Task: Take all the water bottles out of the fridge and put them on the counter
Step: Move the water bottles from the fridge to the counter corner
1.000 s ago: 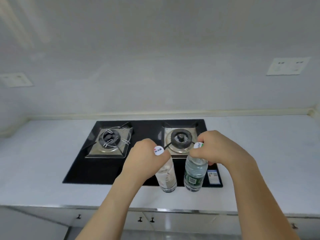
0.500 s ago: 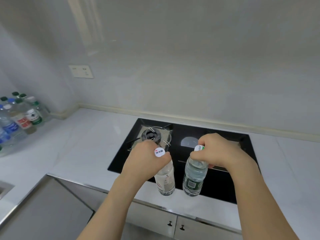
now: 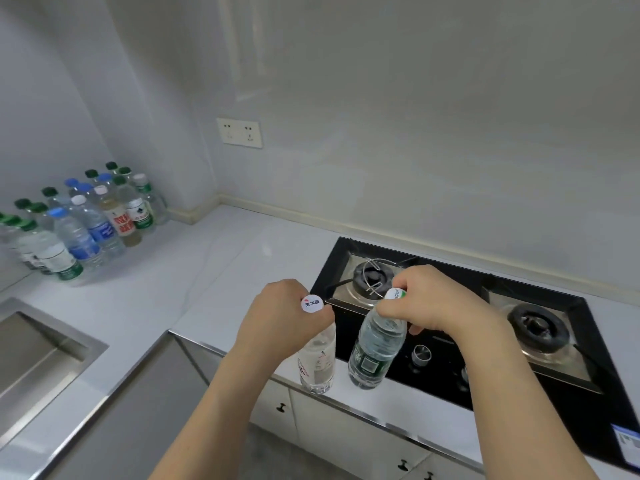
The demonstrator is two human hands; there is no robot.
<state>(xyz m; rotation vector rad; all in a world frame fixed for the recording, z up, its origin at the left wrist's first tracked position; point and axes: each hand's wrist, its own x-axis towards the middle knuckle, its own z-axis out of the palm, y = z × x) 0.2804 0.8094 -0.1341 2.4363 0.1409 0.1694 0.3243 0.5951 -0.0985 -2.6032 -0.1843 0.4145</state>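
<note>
Bottles: I carry two, one in each hand, above the front edge of the counter (image 3: 221, 268). My left hand (image 3: 280, 323) is curled round the neck of the white-label bottle (image 3: 318, 362), its white cap (image 3: 311, 303) showing above my knuckles. My right hand (image 3: 433, 303) pinches the green-label bottle (image 3: 375, 348) at its neck, just under its cap (image 3: 395, 294), and that bottle hangs tilted, its base swung toward the other one. The two bottles are close side by side but apart; I cannot tell whether either base touches the counter.

A cluster of bottles (image 3: 86, 223) with green, blue and white caps stands upright in the far left corner of the counter, well apart from my hands.

The hob (image 3: 485, 327) lies to the right, just behind the bottles I hold, with two burners and a knob at its front. The sink (image 3: 38, 348) is at the left. A socket (image 3: 239, 132) sits on the wall. Cabinet doors with dark knobs run below the counter.
</note>
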